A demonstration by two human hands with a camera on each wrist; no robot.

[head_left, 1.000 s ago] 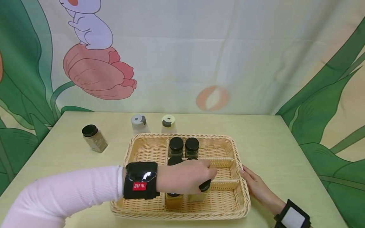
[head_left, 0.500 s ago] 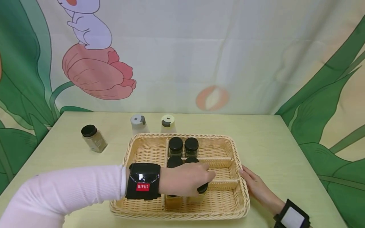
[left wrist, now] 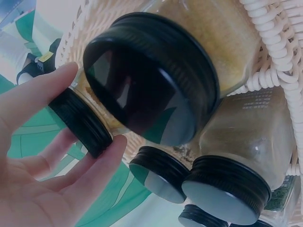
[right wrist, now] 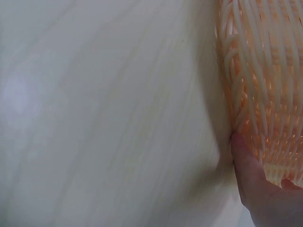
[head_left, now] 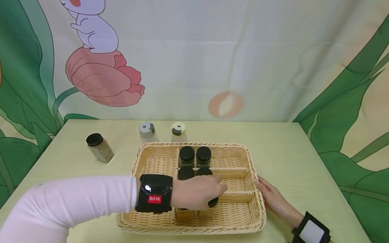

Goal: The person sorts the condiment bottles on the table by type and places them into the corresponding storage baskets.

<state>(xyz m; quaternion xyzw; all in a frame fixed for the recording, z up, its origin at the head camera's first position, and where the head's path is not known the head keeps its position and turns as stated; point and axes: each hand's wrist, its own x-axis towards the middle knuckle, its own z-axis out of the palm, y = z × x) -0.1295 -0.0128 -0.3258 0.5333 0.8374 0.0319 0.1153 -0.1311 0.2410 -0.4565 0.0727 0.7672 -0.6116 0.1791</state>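
In the head view, a rectangular wicker basket (head_left: 146, 231) with dividers holds several spice jars. My left hand (head_left: 197, 192) reaches over it from the left. Thumb and fingers grip the black lid (left wrist: 80, 124) of one jar (head_left: 207, 213) in the front section, its glass partly hidden below the hand. An amber-filled jar (head_left: 184, 216) stands just left of it; the black lid (left wrist: 151, 78) of a jar looms closest in the left wrist view. Against the basket's right side, my right hand (head_left: 275, 199) rests with straight fingers (right wrist: 246, 158) along the outer wall.
Behind the basket stand a grey-capped bottle (head_left: 148, 132) and a yellow-capped bottle (head_left: 179, 132). A black-lidded jar (head_left: 100, 148) is on the table (head_left: 304, 162) at the left. Two jars fill part of the back row, including one with a black lid (head_left: 203, 154).
My left hand has shifted slightly left with the jar, toward the amber-filled one. My right hand stays at the basket's side.
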